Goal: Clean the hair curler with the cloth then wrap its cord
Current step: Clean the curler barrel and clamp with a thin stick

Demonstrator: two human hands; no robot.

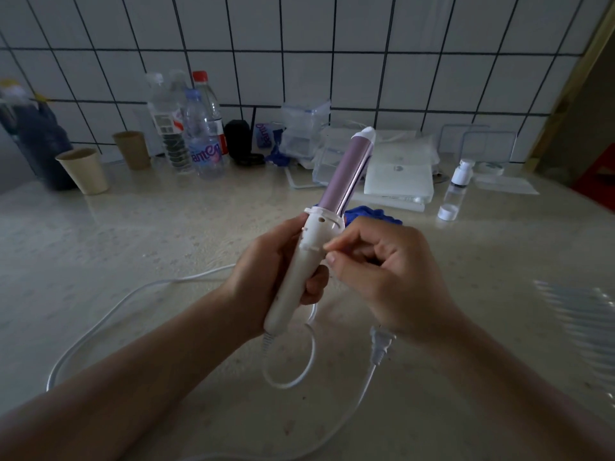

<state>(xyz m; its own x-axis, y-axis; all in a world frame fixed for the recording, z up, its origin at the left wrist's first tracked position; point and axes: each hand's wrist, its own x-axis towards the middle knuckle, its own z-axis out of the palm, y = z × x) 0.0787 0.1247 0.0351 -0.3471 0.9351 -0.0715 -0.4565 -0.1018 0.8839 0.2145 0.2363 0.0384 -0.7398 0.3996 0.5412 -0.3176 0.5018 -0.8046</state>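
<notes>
My left hand grips the white handle of the hair curler, which tilts up and away with its lilac barrel and white tip toward the wall. My right hand sits just right of the handle, fingers curled, with thumb and forefinger tips touching the handle below its collar. The blue cloth lies on the counter behind my right hand, mostly hidden. The white cord runs from the handle's base in loose loops over the counter. Its plug lies under my right wrist.
Along the tiled wall stand water bottles, two paper cups, a dark bottle, clear plastic containers, a white box and a small spray bottle with its cap beside it.
</notes>
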